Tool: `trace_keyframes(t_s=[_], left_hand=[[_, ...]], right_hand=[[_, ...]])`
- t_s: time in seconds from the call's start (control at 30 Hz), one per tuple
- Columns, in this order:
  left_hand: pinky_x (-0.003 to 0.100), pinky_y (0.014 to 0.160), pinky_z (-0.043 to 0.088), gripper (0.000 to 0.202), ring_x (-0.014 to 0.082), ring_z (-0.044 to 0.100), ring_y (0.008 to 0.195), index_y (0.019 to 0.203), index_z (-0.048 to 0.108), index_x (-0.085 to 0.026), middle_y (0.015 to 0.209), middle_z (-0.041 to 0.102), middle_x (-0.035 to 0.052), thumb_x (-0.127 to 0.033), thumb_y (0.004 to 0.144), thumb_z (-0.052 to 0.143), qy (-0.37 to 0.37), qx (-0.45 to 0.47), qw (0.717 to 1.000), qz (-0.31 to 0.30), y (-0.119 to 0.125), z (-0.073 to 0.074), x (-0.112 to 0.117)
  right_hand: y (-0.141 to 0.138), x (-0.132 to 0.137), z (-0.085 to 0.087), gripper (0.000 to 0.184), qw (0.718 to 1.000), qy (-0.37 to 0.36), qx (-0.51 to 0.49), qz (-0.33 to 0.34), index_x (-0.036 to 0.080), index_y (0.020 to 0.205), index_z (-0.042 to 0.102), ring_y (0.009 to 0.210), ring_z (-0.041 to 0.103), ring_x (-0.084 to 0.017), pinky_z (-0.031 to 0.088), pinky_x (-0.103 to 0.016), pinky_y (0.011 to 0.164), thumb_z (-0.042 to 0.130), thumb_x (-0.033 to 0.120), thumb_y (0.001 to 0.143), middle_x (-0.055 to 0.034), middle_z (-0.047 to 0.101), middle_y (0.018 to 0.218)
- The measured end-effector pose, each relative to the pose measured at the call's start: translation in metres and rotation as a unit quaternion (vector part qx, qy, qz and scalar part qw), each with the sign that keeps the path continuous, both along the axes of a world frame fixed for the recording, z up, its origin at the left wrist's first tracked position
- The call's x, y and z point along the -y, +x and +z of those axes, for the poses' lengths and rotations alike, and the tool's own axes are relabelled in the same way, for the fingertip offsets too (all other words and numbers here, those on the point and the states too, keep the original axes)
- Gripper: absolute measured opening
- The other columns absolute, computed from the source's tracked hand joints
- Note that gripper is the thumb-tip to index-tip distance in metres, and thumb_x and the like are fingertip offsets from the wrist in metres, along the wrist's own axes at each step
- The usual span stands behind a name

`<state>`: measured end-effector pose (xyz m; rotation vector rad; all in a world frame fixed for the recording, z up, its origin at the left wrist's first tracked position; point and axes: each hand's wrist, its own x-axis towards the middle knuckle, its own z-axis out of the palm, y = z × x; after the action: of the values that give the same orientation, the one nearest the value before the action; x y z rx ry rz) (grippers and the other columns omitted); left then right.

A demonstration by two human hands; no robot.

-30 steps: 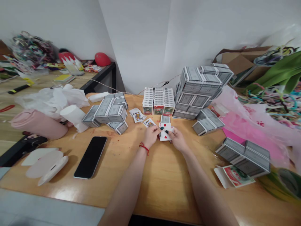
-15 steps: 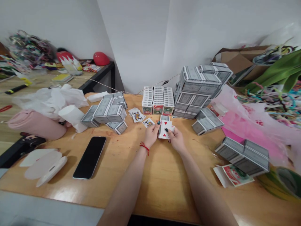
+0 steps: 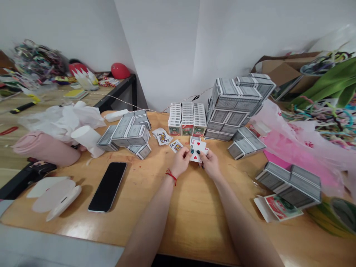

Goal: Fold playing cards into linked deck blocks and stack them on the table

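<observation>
Playing cards [image 3: 197, 157] with a two of hearts on top are pinched between my two hands over the middle of the table. My left hand [image 3: 180, 163], with a red string bracelet at the wrist, is closed with its dark-nailed thumb on the cards' left edge. My right hand [image 3: 210, 165] grips their right side, thumb on the face; a red-marked card corner shows behind. Just beyond lies a grey-backed card or pack, partly covered. Face-up king cards [image 3: 175, 146] and a loose pile of face cards [image 3: 162, 137] lie to the left.
Rows of card boxes [image 3: 187, 118] stand at the back. Grey blocks made of cards are stacked tall [image 3: 236, 104] at right, lower [image 3: 129, 131] at left. A phone [image 3: 108, 187], a pink rolled pouch [image 3: 46, 148], an opened card box [image 3: 282, 207] and a tape roll [image 3: 333, 215] lie around.
The two of hearts has tilted clockwise in my hands. My left thumb has come onto its left edge, and more of a card behind shows at the right. The view has shifted slightly.
</observation>
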<state>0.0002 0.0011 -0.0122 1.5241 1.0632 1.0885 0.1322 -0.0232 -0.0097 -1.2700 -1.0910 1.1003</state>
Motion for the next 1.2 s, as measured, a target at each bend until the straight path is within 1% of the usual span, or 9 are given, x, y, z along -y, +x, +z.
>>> trace_keyframes(t_s=[0.13, 0.3, 0.43, 0.57, 0.8, 0.97, 1.03, 1.1, 1.2], left_hand=[[0.019, 0.049, 0.029, 0.028, 0.0072, 0.034, 0.053, 0.062, 0.035, -0.017, 0.056, 0.035, -0.0045, -0.036, 0.082, 0.041, 0.036, -0.012, 0.998, 0.045, 0.009, 0.000, 0.003], [0.019, 0.048, 0.030, 0.030, 0.0080, 0.038, 0.052, 0.063, 0.040, -0.017, 0.055, 0.040, -0.0035, -0.040, 0.082, 0.041, -0.003, 0.008, 0.999, 0.046, 0.013, 0.002, 0.004], [0.018, 0.044, 0.031, 0.031, 0.0069, 0.039, 0.048, 0.064, 0.044, -0.016, 0.053, 0.040, -0.0041, -0.044, 0.077, 0.048, -0.046, 0.070, 0.996, 0.041, 0.013, 0.004, 0.003], [0.019, 0.045, 0.035, 0.028, 0.0069, 0.043, 0.049, 0.068, 0.050, -0.015, 0.055, 0.047, -0.0038, -0.043, 0.073, 0.054, -0.070, 0.111, 0.991, 0.024, 0.012, 0.006, 0.002], [0.020, 0.049, 0.040, 0.029, 0.0079, 0.048, 0.051, 0.066, 0.053, -0.015, 0.057, 0.052, -0.0025, -0.043, 0.071, 0.056, -0.083, 0.127, 0.988, 0.025, 0.014, 0.006, 0.002], [0.023, 0.046, 0.041, 0.029, 0.0102, 0.051, 0.046, 0.070, 0.054, -0.015, 0.053, 0.054, -0.0014, -0.044, 0.075, 0.050, -0.119, 0.112, 0.986, 0.014, 0.014, 0.003, 0.001], [0.022, 0.044, 0.039, 0.028, 0.0099, 0.051, 0.044, 0.070, 0.054, -0.015, 0.051, 0.054, -0.0016, -0.042, 0.076, 0.049, -0.115, 0.094, 0.989, 0.016, 0.010, 0.001, -0.002], [0.021, 0.043, 0.038, 0.026, 0.0094, 0.049, 0.042, 0.068, 0.054, -0.015, 0.049, 0.052, -0.0024, -0.040, 0.076, 0.049, -0.107, 0.059, 0.992, 0.005, 0.004, -0.001, -0.004], [0.021, 0.045, 0.036, 0.024, 0.0094, 0.048, 0.042, 0.065, 0.054, -0.016, 0.045, 0.050, -0.0033, -0.035, 0.078, 0.047, -0.082, -0.035, 0.995, -0.033, -0.004, -0.004, -0.006]], right_hand=[[0.000, 0.001, 0.000, 0.032, 1.000, -0.007, -0.006, 0.001, 0.019, 0.065, 0.047, 0.030, 0.036, -0.008, 0.027, -0.020, 0.032, 0.056, 0.050, 0.070, 0.0059, 0.047, 0.036], [-0.002, 0.004, 0.004, 0.034, 1.000, -0.013, 0.000, -0.002, 0.019, 0.063, 0.047, 0.029, 0.034, -0.007, 0.024, -0.021, 0.032, 0.058, 0.050, 0.069, 0.0062, 0.046, 0.035], [-0.006, 0.006, 0.008, 0.034, 1.000, -0.004, -0.002, -0.021, 0.018, 0.059, 0.047, 0.030, 0.034, -0.007, 0.025, -0.020, 0.032, 0.057, 0.049, 0.069, 0.0057, 0.045, 0.035], [-0.007, 0.006, 0.009, 0.034, 0.998, 0.002, -0.012, -0.056, 0.018, 0.059, 0.047, 0.030, 0.033, -0.007, 0.024, -0.020, 0.033, 0.057, 0.049, 0.069, 0.0063, 0.044, 0.034], [-0.006, 0.005, 0.010, 0.035, 0.996, 0.004, -0.014, -0.087, 0.018, 0.059, 0.047, 0.031, 0.035, -0.007, 0.025, -0.021, 0.034, 0.057, 0.051, 0.068, 0.0057, 0.045, 0.036], [-0.003, 0.004, 0.007, 0.038, 0.997, 0.007, 0.027, -0.073, 0.017, 0.056, 0.050, 0.034, 0.036, -0.008, 0.027, -0.022, 0.035, 0.056, 0.053, 0.068, 0.0028, 0.046, 0.039], [-0.001, 0.003, 0.006, 0.037, 0.997, 0.011, 0.032, -0.067, 0.016, 0.064, 0.056, 0.038, 0.041, -0.010, 0.031, -0.022, 0.037, 0.057, 0.052, 0.068, 0.0005, 0.052, 0.046], [0.003, 0.002, 0.006, 0.038, 0.997, 0.028, 0.018, -0.063, 0.015, 0.083, 0.059, 0.049, 0.049, -0.012, 0.037, -0.022, 0.042, 0.058, 0.050, 0.067, -0.0029, 0.060, 0.063], [0.008, 0.001, 0.006, 0.047, 0.998, 0.056, 0.001, -0.042, 0.018, 0.107, 0.054, 0.065, 0.055, -0.015, 0.043, -0.024, 0.053, 0.058, 0.044, 0.068, -0.0056, 0.063, 0.084]])
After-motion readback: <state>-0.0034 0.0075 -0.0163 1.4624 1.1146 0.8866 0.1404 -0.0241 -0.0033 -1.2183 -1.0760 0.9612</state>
